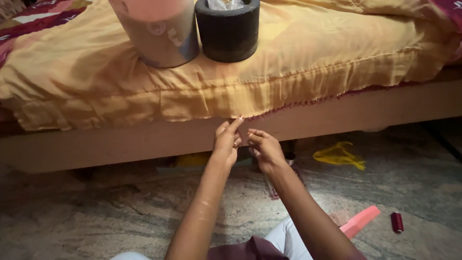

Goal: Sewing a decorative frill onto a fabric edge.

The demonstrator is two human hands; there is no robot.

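Note:
My left hand [227, 139] reaches up to the lower edge of a yellow-orange cloth [298, 67] that hangs over a wooden bed frame [385, 108]; its index finger touches the hem. My right hand [264, 149] is just beside it, fingers pinched together, slightly below the hem. A dark red beaded trim [308, 102] runs along the hem to the right of my hands. Whether a needle or thread is between my fingers is too small to tell.
On the bed stand a pale bucket [159, 33] and a black round container [227, 31]. On the stone floor lie a yellow scrap of cloth [340, 155], a pink flat piece [360, 220] and a dark red thread spool [396, 222].

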